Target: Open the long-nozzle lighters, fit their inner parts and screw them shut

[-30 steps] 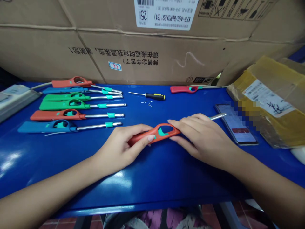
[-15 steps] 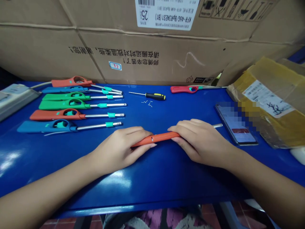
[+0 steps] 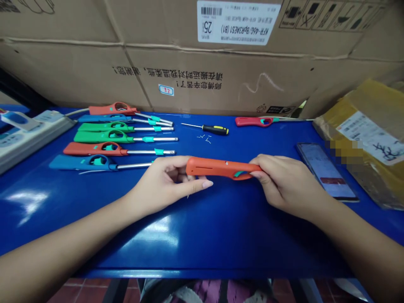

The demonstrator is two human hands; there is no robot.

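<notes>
An orange gas lighter (image 3: 214,167) is held level above the blue table, its flat side and a bit of the green trigger facing me. My right hand (image 3: 284,181) pinches it at the trigger-guard end and covers the part beyond. Around the handle's butt end, my left hand (image 3: 167,179) has its fingers curled loosely behind the lighter, while the thumb stretches out below it. Left of the hands lie several similar lighters in a rough column: a blue one (image 3: 83,162), an orange one (image 3: 94,149), a green one (image 3: 102,136) and others behind.
A black-and-yellow screwdriver (image 3: 215,129) lies near small white bits (image 3: 205,138). Behind it stands a big cardboard box (image 3: 189,63). A red lighter (image 3: 254,121) rests at its foot. To the right are a phone (image 3: 328,172) and a taped parcel (image 3: 375,168); a power strip (image 3: 34,134) lies left.
The orange lighter has turned from its narrow edge to its broad side and shifted slightly right. My left hand's grip has loosened, its thumb moving off the handle. The view has swung left.
</notes>
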